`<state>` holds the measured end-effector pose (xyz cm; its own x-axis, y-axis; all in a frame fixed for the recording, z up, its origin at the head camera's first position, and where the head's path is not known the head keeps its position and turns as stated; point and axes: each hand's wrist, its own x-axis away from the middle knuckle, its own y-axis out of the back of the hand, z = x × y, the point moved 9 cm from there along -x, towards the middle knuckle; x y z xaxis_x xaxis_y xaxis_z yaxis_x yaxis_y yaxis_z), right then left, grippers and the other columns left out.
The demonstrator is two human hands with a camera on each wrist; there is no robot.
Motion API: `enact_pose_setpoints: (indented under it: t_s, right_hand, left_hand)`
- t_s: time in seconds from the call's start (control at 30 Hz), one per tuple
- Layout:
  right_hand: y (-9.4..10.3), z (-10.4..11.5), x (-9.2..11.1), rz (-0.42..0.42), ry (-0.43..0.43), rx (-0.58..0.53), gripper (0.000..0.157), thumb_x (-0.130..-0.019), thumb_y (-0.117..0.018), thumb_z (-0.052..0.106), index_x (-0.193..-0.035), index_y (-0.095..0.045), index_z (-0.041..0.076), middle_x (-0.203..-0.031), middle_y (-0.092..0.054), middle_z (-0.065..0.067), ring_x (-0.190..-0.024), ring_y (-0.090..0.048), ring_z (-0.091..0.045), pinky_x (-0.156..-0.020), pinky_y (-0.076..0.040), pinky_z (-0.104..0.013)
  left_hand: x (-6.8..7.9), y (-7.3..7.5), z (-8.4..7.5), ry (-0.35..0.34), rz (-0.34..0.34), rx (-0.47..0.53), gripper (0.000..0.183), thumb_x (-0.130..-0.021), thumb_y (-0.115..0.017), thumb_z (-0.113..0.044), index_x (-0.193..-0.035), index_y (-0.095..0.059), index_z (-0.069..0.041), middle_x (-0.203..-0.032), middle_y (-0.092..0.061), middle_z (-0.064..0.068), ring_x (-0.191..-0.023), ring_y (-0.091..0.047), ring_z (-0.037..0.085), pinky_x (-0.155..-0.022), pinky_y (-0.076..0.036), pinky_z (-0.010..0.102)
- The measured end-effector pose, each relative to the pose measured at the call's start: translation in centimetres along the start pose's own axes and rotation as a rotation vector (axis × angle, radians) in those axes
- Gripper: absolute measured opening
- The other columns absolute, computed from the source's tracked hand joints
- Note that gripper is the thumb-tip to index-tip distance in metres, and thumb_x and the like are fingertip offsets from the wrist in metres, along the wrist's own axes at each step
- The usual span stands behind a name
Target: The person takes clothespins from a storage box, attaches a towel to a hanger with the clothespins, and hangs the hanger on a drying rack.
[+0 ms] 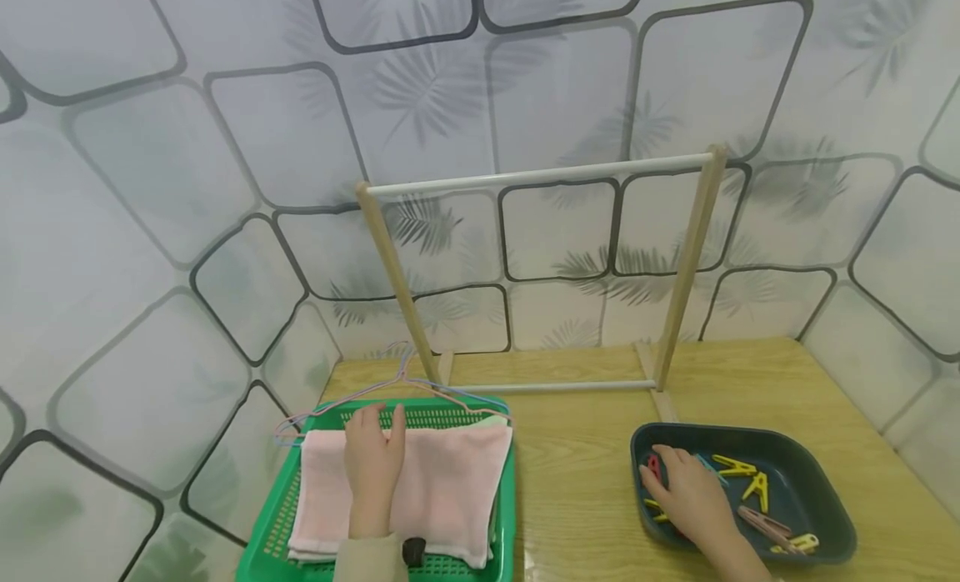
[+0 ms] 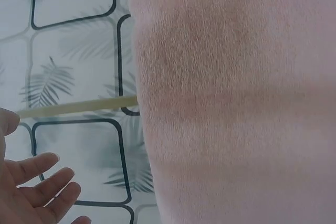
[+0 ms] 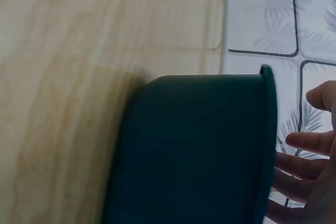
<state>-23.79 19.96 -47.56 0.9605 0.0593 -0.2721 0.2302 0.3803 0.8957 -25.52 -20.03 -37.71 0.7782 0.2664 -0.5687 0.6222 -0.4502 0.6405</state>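
Note:
My left hand (image 1: 371, 457) is above a folded pink towel (image 1: 450, 490), its fingers loosely extended and holding nothing. In the left wrist view, the fingers are apart from the cloth. Under the towel stands a green basket (image 1: 507, 503), with pink and blue hangers (image 1: 405, 377) across its far end. On the right, my right hand (image 1: 693, 499) reaches over a dark basin (image 1: 813, 490), fingers parted. Inside lie a red clothespin (image 1: 653, 465), yellow clothespins (image 1: 757, 489) and a brownish-pink clothespin (image 1: 765, 525). The right wrist view shows relaxed fingers at the basin's rim, with nothing visible between them.
A rack with wooden posts (image 1: 688, 269) and a white top bar (image 1: 540, 178) stands at the back of the wooden table (image 1: 577, 482). Patterned wall panels (image 1: 435, 107) enclose the back and sides. A small black object (image 1: 414, 552) sits beside my left wrist.

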Motion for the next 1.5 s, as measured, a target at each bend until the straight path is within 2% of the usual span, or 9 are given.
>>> enact_pose_setpoints:
  t_s: [0.13, 0.3, 0.4, 0.57, 0.67, 0.73, 0.9, 1.17, 1.5]
  right_hand:
    - [-0.5, -0.7, 0.4, 0.018, -0.024, -0.006, 0.044, -0.072, -0.052, 0.037, -0.096, -0.051, 0.000, -0.089, -0.052, -0.016, -0.078, -0.049, -0.031, -0.061, -0.037, -0.044]
    - [-0.8, -1.2, 0.7, 0.011, -0.033, -0.002, 0.042, -0.071, -0.054, 0.035, -0.094, -0.053, 0.000, -0.086, -0.053, -0.015, -0.075, -0.050, -0.030, -0.058, -0.039, -0.043]
    - [-1.1, -1.5, 0.9, 0.026, -0.050, 0.007, 0.042, -0.070, -0.055, 0.035, -0.093, -0.053, 0.000, -0.084, -0.054, -0.014, -0.073, -0.050, -0.029, -0.057, -0.039, -0.043]
    - [-2.1, -2.1, 1.3, 0.108, -0.092, 0.010, 0.045, -0.072, -0.051, 0.038, -0.095, -0.052, -0.001, -0.085, -0.053, -0.015, -0.074, -0.050, -0.030, -0.054, -0.039, -0.042]
    - [-2.7, -2.4, 1.7, 0.138, -0.104, 0.001, 0.047, -0.073, -0.050, 0.040, -0.095, -0.051, -0.002, -0.085, -0.052, -0.015, -0.074, -0.050, -0.030, -0.053, -0.039, -0.042]
    - [-3.0, -2.5, 2.0, 0.143, -0.105, 0.003, 0.048, -0.072, -0.050, 0.041, -0.094, -0.052, -0.002, -0.084, -0.052, -0.015, -0.073, -0.050, -0.030, -0.053, -0.039, -0.042]
    - [-3.4, -2.8, 2.4, 0.160, -0.115, 0.012, 0.048, -0.071, -0.051, 0.042, -0.094, -0.051, -0.001, -0.085, -0.052, -0.015, -0.073, -0.049, -0.030, -0.053, -0.039, -0.041]
    - [-3.7, -2.9, 2.4, 0.193, -0.133, 0.011, 0.049, -0.071, -0.050, 0.043, -0.093, -0.052, -0.001, -0.083, -0.052, -0.015, -0.071, -0.050, -0.029, -0.052, -0.039, -0.040]
    - [-3.7, -2.8, 2.5, 0.195, -0.143, 0.007, 0.049, -0.072, -0.050, 0.043, -0.093, -0.052, -0.001, -0.083, -0.052, -0.015, -0.070, -0.050, -0.029, -0.051, -0.039, -0.040]
  left_hand:
    - [0.1, 1.1, 1.6, 0.037, -0.045, 0.000, 0.037, -0.078, -0.046, -0.033, -0.087, -0.052, 0.003, -0.088, -0.048, 0.015, -0.083, -0.042, 0.028, -0.065, -0.035, 0.040]
    - [0.2, 2.0, 3.9, 0.113, -0.045, 0.018, 0.038, -0.078, -0.046, -0.032, -0.090, -0.051, 0.004, -0.092, -0.045, 0.018, -0.084, -0.039, 0.033, -0.063, -0.033, 0.044]
    - [0.2, 0.9, 8.2, 0.151, -0.081, -0.014, 0.041, -0.077, -0.045, -0.037, -0.093, -0.051, 0.000, -0.094, -0.044, 0.016, -0.088, -0.038, 0.032, -0.066, -0.031, 0.045]
    - [0.0, -1.5, 17.7, 0.268, -0.120, -0.095, 0.047, -0.077, -0.038, -0.046, -0.103, -0.047, -0.007, -0.101, -0.042, 0.010, -0.093, -0.037, 0.029, -0.072, -0.028, 0.045]
    - [0.3, -1.6, 21.1, 0.347, -0.143, -0.135, 0.051, -0.077, -0.034, -0.049, -0.110, -0.043, -0.011, -0.106, -0.041, 0.008, -0.098, -0.035, 0.027, -0.076, -0.026, 0.045]
    - [0.5, -1.3, 22.5, 0.391, -0.147, -0.146, 0.052, -0.077, -0.032, -0.050, -0.111, -0.042, -0.013, -0.107, -0.040, 0.008, -0.099, -0.034, 0.026, -0.078, -0.025, 0.045]
    - [1.2, -0.7, 24.5, 0.504, -0.148, -0.163, 0.054, -0.076, -0.028, -0.053, -0.114, -0.040, -0.016, -0.114, -0.035, 0.007, -0.103, -0.031, 0.025, -0.080, -0.025, 0.045]
    - [2.6, -0.6, 25.9, 0.639, -0.104, -0.142, 0.056, -0.077, -0.027, -0.051, -0.117, -0.035, -0.012, -0.122, -0.023, 0.009, -0.108, -0.022, 0.028, -0.081, -0.022, 0.047]
    - [2.9, 0.2, 26.0, 0.635, -0.104, -0.197, 0.058, -0.077, -0.027, -0.053, -0.113, -0.040, -0.010, -0.119, -0.026, 0.014, -0.106, -0.021, 0.033, -0.076, -0.017, 0.052]
